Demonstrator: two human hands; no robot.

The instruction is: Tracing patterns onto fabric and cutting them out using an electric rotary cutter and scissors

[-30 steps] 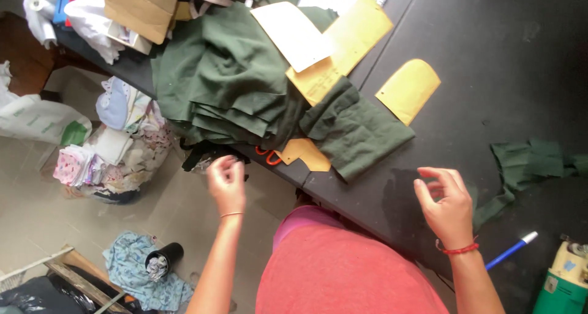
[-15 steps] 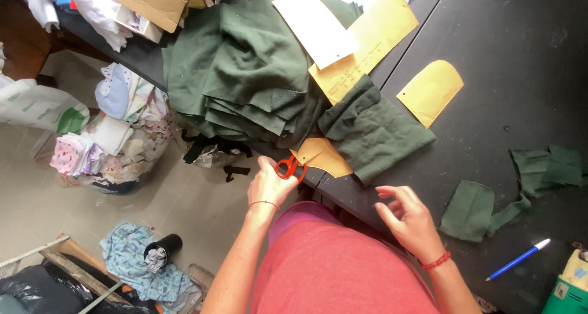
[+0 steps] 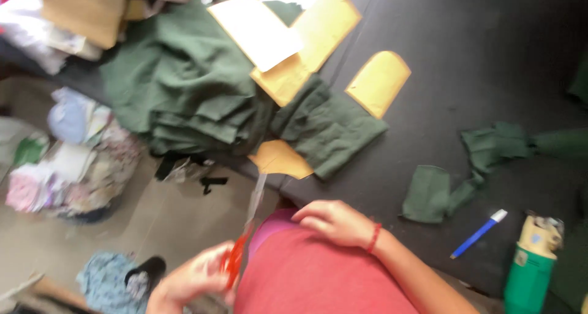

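Your left hand now holds the scissors, fingers closed around the red handles. A second ago that hand is up by the edge of the surface with nothing in it; then it takes the scissors from there. Now it sits low in the frame, at the bottom left, beside your red shirt, and the pale blades point up toward the small tan paper piece. The picture is blurry here, so you cannot see if the blades are apart or together.

Your right hand has come down too. It lies flat and loose at the edge of the dark surface, bottom middle of the frame, holding nothing. The red band is on its wrist.

So the cutting tool is picked up and ready, and the cloth is not touched yet.

Now count. One pair of scissors. One big heap of green cloth in the upper left. One folded green piece in the middle. One green scrap to the right. Four paper shapes: one white, one big tan, one rounded tan, and the small one. One blue pen. One green bottle at the bottom right.
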